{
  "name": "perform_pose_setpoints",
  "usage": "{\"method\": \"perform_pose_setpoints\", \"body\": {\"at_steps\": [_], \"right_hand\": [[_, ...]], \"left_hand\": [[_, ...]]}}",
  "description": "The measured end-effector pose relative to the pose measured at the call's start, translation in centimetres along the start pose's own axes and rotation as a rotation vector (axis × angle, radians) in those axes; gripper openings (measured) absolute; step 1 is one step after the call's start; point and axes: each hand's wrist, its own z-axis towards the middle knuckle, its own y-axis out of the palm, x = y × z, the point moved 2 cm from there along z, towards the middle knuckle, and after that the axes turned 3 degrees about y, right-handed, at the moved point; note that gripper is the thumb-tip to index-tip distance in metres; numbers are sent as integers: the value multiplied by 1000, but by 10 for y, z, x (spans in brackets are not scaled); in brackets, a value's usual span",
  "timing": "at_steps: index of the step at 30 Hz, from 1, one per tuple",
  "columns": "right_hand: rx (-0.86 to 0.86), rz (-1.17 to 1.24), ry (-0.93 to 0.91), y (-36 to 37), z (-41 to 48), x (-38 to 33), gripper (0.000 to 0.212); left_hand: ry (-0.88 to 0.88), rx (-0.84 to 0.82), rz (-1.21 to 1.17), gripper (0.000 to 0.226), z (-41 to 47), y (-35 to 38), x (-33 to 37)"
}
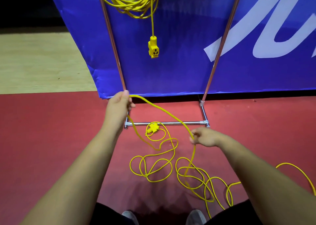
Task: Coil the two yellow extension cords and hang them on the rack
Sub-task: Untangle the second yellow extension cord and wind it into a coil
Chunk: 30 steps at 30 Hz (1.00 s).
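First cord [136,3] coiled on rack [222,36]; left hand [119,103] grips second cord [153,158], right hand [205,137] pinches it, span held taut to form a loop; rest tangled on floor [51,130].

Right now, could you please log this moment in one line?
hung extension cord: coiled on rack | floor extension cord: loose | left hand: grips it | right hand: pinches it

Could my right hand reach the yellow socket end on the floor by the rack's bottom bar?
Probably yes: the socket end lies close to the right hand, only loose cord loops between. But that hand is pinching the cord, so it must let go first.
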Motion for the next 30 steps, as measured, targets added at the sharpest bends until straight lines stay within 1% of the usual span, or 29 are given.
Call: {"method": "perform_pose_setpoints", "body": {"at_steps": [1,2,3,4,5,6,7,9,11,12,13,14,17,18,19,20,21,22,23,24,25,27,29,30], "right_hand": [[12,57,41,1,-3,13,28],[36,115,51,2,-6,20,26],[61,182,40,0,-9,18,23],[88,247,12,-2,-11,11,18],[113,296,-34,-5,-13,-3,14],[134,310,-101,-8,-17,-23,11],[152,287,-178,-10,-21,-43,10],[170,249,-330,-11,-27,-80,11],[206,268,-414,-14,-29,-98,8],[221,290,-418,-16,-30,-99,6],[215,290,-400,-19,-29,-94,6],[193,255,-358,-22,-25,-82,9],[69,25,-131,-19,-16,-23,21],[46,-4,-55,-17,-15,-6,25],[49,-1,-2,-15,-15,6,25],[66,22,23,-14,-13,13,24],[96,59,33,-15,-13,12,22],[124,130,25,-15,-12,7,17],[133,192,-9,-15,-11,-3,12],[130,222,-73,-15,-12,-17,11],[123,213,-153,-13,-15,-36,12],[126,172,-316,-8,-22,-72,13],[192,200,-421,-10,-24,-95,11],[216,241,-441,-13,-24,-100,10]], "left_hand": [[18,-1,136,29,5,-7,-5],[57,-22,370,22,7,-13,-8],[125,-47,605,9,8,-15,-10],[220,-83,763,16,6,-13,-9],[326,-153,812,33,4,-6,-10],[378,-247,763,42,-3,5,-8],[375,-348,668,44,-13,18,-6],[260,-555,537,38,-33,43,-1],[195,-696,586,21,-46,57,-1],[200,-714,593,24,-47,57,1],[190,-696,553,31,-46,55,2],[181,-623,464,34,-43,51,6],[119,-242,100,37,-23,26,15],[116,-174,98,39,-17,18,13],[119,-158,203,38,-14,12,9],[133,-168,365,33,-10,7,2],[149,-174,546,22,-8,3,-3],[181,-183,671,6,-8,2,-6],[237,-197,746,14,-9,5,-6],[291,-245,739,29,-11,11,-7],[309,-309,673,35,-15,20,-5],[229,-499,505,36,-27,39,-2],[152,-699,487,36,-40,54,-4],[134,-765,496,37,-43,56,-6]]}}
